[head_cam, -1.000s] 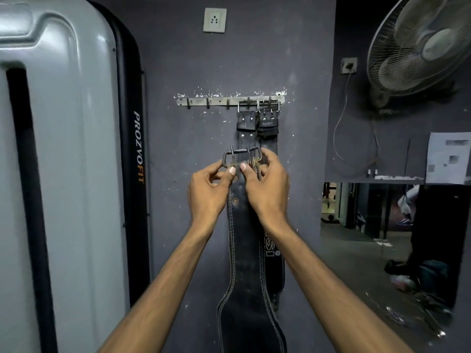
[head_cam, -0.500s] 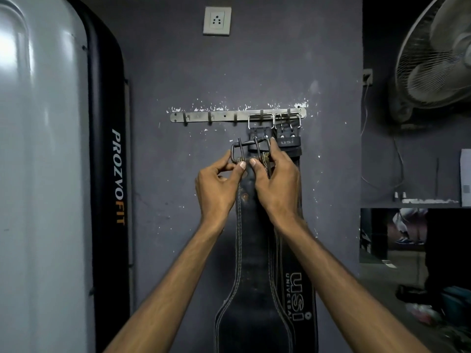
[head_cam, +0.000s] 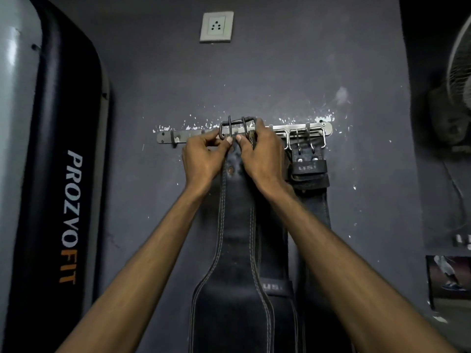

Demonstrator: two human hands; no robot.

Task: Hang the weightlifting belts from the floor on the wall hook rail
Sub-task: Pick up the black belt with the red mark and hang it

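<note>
- The hook rail [head_cam: 165, 137] on the wall shows 1 bare hook [head_cam: 174, 140] near its left end.
- The left hand [head_cam: 204, 160] pinches the left side of the buckle [head_cam: 237, 126], fingers curled.
- The belt [head_cam: 237, 238] hangs from both hands, buckle raised against the rail's middle. It is thick stitched leather, likely heavy and stiff, so the metal frame is the best hold.
- The right hand [head_cam: 263, 159] grips the buckle's right side.
- A hung belt [head_cam: 314, 200] sits at the rail's right end.

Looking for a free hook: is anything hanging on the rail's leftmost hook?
No, the leftmost hook on the rail is bare, with nothing on it.
</note>
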